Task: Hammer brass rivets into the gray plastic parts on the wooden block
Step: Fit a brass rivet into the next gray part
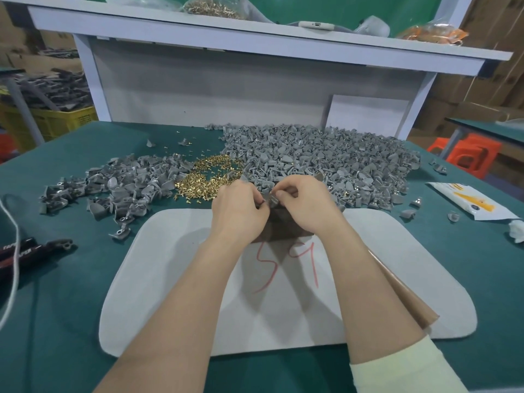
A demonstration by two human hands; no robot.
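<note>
In the middle of the frame the left hand (241, 211) and right hand (304, 205) meet over a dark wooden block (279, 229), which stands at the far edge of a pale pad (170, 279) marked with red strokes. Both hands have their fingers (285, 191) curled inward, thumb and fingertips pinching one small gray part (272, 198) held between them just above the block. Whether the left hand also holds a rivet cannot be told. Just beyond the left hand, a loose heap of brass rivets (209, 177) lies on the green desk (56, 307). A big heap of parts (326, 157) spreads to the right of the rivets and reaches the block's far side, and a smaller heap (122, 182) lies at their left. A few stray parts lie at the right edge, near a white packet (473, 202) with yellow print. A brown sheet (402, 296) shows beside the right forearm, on the pad's right side. At the left edge lie a black tool (31, 248) and a white cord (14, 236). Across the top of the frame runs a white shelf (255, 38) carrying a clear bag of rivets (212, 7). A yellow crate (51, 120) stands in the upper left, and an orange stool (470, 154) at the right.
</note>
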